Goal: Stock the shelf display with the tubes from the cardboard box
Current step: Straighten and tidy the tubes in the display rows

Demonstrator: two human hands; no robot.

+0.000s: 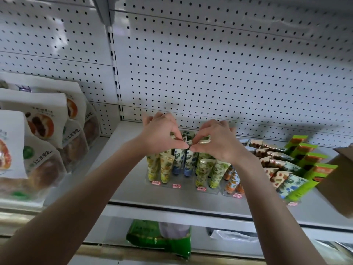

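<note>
- The left hand point(162, 132) and the right hand point(215, 140) meet at the centre of the frame. Each pinches, thumb against forefinger, the flat tops of the back-row tubes point(188, 134).
- Just below them, the front tubes point(166, 168) stand cap-down in a clear tray point(186, 181) on the shelf point(133, 196).
- The cardboard box point(340, 186) juts in at the right edge, beside green cartons point(310, 159).
- Snack bags point(42, 121) crowd the left side.

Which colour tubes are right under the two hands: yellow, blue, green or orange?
The blue tubes. They stand just below where the left hand and right hand meet, between the yellow tubes and the green tubes.
</note>
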